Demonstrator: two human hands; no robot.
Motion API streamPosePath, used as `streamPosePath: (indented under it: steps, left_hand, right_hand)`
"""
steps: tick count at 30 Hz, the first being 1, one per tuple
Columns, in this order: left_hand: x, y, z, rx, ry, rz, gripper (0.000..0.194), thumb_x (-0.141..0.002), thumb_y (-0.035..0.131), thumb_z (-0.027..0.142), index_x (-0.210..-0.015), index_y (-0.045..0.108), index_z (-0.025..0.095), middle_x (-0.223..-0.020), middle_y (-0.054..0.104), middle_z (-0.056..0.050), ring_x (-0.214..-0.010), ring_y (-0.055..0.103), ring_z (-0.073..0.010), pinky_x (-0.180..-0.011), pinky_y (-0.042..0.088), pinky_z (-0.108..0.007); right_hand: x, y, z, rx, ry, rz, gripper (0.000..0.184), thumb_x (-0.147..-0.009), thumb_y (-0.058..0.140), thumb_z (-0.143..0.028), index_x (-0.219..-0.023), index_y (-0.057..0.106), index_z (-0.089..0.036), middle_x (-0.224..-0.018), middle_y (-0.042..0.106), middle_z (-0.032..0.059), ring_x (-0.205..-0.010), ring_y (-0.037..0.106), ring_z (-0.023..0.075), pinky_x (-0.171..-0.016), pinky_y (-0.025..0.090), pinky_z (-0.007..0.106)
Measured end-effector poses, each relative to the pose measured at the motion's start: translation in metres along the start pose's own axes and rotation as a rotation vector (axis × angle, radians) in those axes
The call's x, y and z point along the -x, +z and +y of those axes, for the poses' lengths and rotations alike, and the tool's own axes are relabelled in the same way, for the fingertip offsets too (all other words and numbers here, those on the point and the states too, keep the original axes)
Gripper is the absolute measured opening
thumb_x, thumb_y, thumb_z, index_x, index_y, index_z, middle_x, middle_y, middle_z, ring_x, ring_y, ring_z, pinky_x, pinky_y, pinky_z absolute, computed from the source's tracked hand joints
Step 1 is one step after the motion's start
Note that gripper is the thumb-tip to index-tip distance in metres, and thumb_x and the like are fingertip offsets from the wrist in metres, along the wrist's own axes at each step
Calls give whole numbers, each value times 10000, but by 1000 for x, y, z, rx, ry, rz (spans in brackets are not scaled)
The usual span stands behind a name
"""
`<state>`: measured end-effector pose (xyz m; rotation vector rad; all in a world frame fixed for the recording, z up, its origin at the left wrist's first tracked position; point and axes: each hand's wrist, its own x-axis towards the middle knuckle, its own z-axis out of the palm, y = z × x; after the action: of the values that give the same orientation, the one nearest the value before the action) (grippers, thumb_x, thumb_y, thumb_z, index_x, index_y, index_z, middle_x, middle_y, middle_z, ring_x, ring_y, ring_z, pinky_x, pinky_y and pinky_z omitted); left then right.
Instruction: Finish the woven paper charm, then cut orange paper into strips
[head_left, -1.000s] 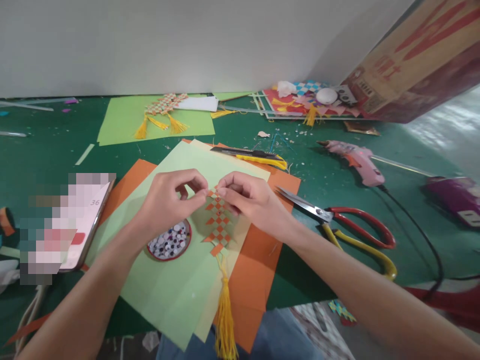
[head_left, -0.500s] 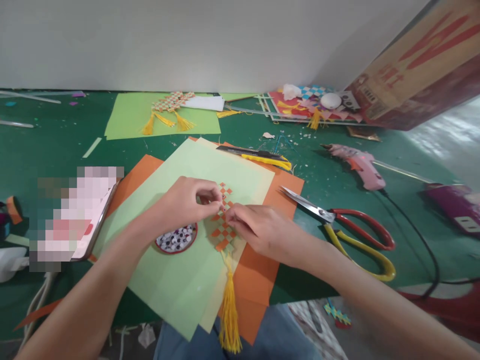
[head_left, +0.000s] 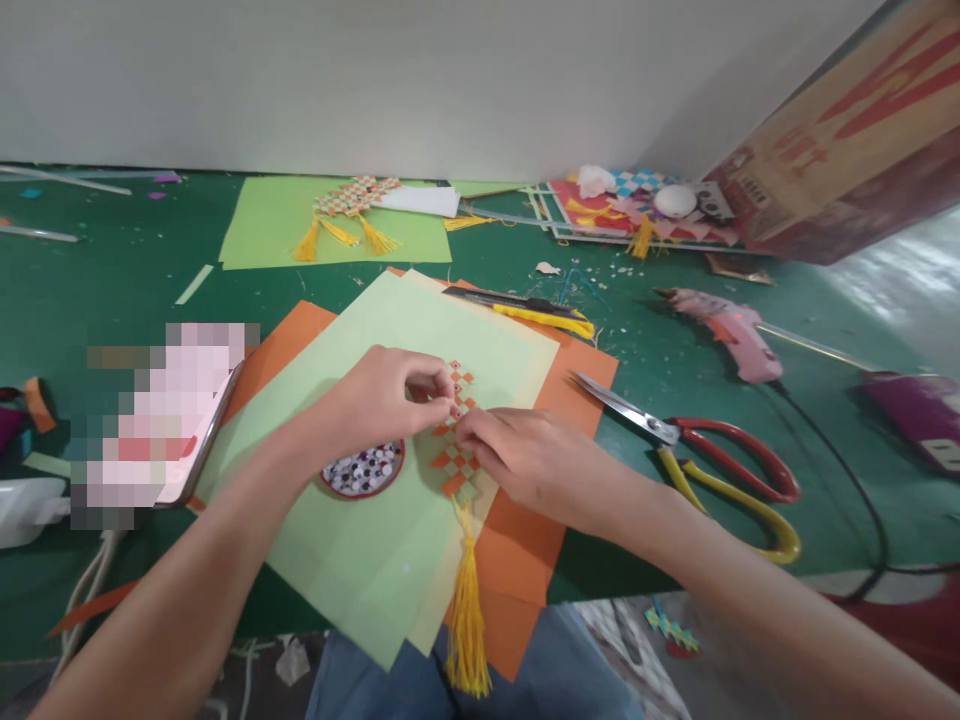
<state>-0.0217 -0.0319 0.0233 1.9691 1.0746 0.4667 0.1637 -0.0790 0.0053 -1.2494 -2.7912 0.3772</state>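
Observation:
A woven orange and green paper ornament (head_left: 459, 462) with a long yellow tassel (head_left: 469, 620) lies on stacked coloured paper before me. My left hand (head_left: 397, 393) is at its upper left edge, thumb and forefinger pinched together; whatever is between the tips is too small to make out. Against the ornament's right side, the closed fingers of my right hand (head_left: 517, 450) grip its edge and cover part of it. Just below my left hand sits a round red-rimmed dish (head_left: 364, 470) of black and white googly eyes, partly hidden by the wrist.
Light green sheets (head_left: 337, 560) overlap orange paper (head_left: 517, 560). A yellow utility knife (head_left: 540, 312) lies across their top edge. Scissors (head_left: 660, 428) and a pink glue gun (head_left: 731, 330) are on the right, a blurred phone (head_left: 172, 430) on the left. Finished-looking tasselled pieces (head_left: 352, 197) lie farther back.
The whole view has shifted slightly, so everything appears a little farther right and higher. Both hands keep nearly the same pose at the ornament.

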Motion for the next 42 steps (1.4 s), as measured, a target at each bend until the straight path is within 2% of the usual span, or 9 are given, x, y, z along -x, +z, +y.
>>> streamPosePath:
  steps: [7, 13, 20, 24, 29, 33, 37, 42]
  left_hand:
    - [0, 0, 0, -4, -1, -4, 104, -713, 542, 142, -667, 630, 173, -639, 672, 17, -597, 597, -117, -561, 435, -204]
    - [0, 0, 1, -21, 3, 0, 101, -715, 551, 137, -662, 629, 174, -637, 667, 27, -589, 586, -105, -565, 423, -197]
    - [0, 0, -1, -22, 10, 2, 98, -731, 547, 156, -676, 625, 179, -674, 682, 19, -641, 621, -124, -595, 440, -202]
    - [0, 0, -1, -31, -4, 3, 91, -731, 556, 156, -669, 620, 176, -674, 687, 18, -627, 617, -120, -590, 441, -200]
    - [0, -1, 0, -48, 32, -5, 104, -742, 544, 147, -684, 626, 175, -668, 678, 28, -623, 608, -108, -585, 442, -188]
    - [0, -3, 0, -58, 56, 34, 100, -747, 550, 155, -685, 625, 176, -690, 680, 23, -615, 596, -103, -596, 453, -195]
    - [-1, -6, 2, -4, 59, 68, 106, -780, 565, 225, -717, 638, 181, -721, 681, 6, -658, 605, -113, -608, 457, -203]
    - [1, -10, 7, 101, 18, 20, 135, -794, 589, 284, -740, 657, 181, -700, 677, 4, -610, 582, -103, -549, 430, -199]
  right_hand:
    - [-1, 4, 1, 94, -34, 52, 133, -884, 410, -107, -881, 538, -142, -627, 610, 31, -527, 529, 136, -484, 267, 255]
    - [2, 4, -1, 196, -119, 136, 220, -880, 368, -78, -822, 572, -137, -562, 541, 16, -490, 473, 143, -451, 260, 281]
    - [15, 5, -3, 271, -243, 270, 318, -899, 325, -44, -846, 629, -123, -654, 609, 51, -586, 528, 146, -501, 375, 278]
    - [20, 6, -7, 363, -291, 350, 317, -913, 343, -56, -908, 658, -87, -628, 625, 51, -575, 546, 149, -483, 401, 282]
    - [19, 6, -8, 327, -291, 367, 311, -906, 353, -43, -906, 664, -56, -622, 640, 50, -561, 571, 152, -484, 417, 280]
    - [23, 7, -1, 43, -141, 374, 293, -919, 363, -96, -990, 647, -105, -694, 682, 45, -595, 613, 139, -503, 429, 250]
    - [24, 7, 6, -167, 84, 472, 253, -916, 408, -161, -983, 652, -182, -784, 720, 38, -599, 620, 119, -583, 463, 231]
    - [13, -3, 3, -349, 221, 512, 220, -861, 468, -175, -941, 673, -175, -692, 689, 25, -503, 542, 108, -514, 423, 223]
